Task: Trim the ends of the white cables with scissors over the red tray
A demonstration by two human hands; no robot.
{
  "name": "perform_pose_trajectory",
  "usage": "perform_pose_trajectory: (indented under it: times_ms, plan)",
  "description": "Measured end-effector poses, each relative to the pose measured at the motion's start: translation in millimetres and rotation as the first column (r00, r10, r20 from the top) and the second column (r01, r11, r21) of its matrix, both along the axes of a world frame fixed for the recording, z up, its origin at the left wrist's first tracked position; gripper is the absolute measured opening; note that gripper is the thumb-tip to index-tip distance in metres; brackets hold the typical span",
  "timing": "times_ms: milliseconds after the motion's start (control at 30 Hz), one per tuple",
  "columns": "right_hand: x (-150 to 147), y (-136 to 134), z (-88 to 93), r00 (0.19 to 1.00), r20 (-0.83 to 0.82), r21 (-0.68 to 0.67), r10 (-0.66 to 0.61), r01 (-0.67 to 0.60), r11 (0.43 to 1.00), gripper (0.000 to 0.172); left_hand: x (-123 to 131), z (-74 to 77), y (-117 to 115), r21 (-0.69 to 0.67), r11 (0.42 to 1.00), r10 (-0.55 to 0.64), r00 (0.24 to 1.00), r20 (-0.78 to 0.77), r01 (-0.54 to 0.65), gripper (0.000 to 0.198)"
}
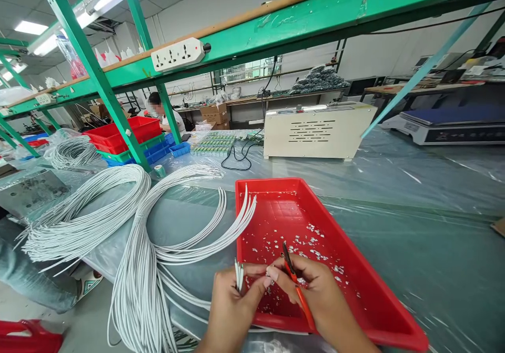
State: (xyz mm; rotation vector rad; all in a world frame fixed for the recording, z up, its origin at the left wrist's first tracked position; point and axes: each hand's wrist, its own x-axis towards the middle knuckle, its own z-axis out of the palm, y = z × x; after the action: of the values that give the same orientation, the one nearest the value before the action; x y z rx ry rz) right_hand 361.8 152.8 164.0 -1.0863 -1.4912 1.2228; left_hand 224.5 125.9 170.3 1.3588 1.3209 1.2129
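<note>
Several thin, round, white plastic-sheathed cables (239,276) are gripped in the left hand (234,296) at the near left edge of a rectangular red plastic tray (278,211). Slim red-handled metal cutters (304,308) are held in the right hand (317,289); what is pinched where the fingertips meet cannot be told. The cables are probably light, springy and slightly slippery, best held firmly just behind their ends.

We can read no lettering — the pale marks (450,135) on the scale (453,124) at the frame's right edge are too small to make out.
</note>
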Motion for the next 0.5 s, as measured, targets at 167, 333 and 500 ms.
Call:
perform_pose_trajectory:
  times_ms: [167,333,500]
  plan:
    - [21.6,1.5,-5.7,0.900,0.409,0.298,-0.149,0.023,0.954,0.036,-3.3,-4.8,4.2,-0.038,0.999,0.010,0.997,0.078,-0.007,0.026]
    - [36.7,3.3,-15.2,0.621,0.679,0.553,-0.391,-0.082,0.829,0.044,-7.2,0.2,4.1,-0.142,0.988,-0.032,0.976,0.216,0.064,0.032]
    - [33.0,0.0,-14.4,0.550,0.742,0.532,-0.384,-0.135,0.836,0.040,-7.1,2.4,2.3,-0.108,0.986,-0.097,0.962,0.256,0.128,0.026]
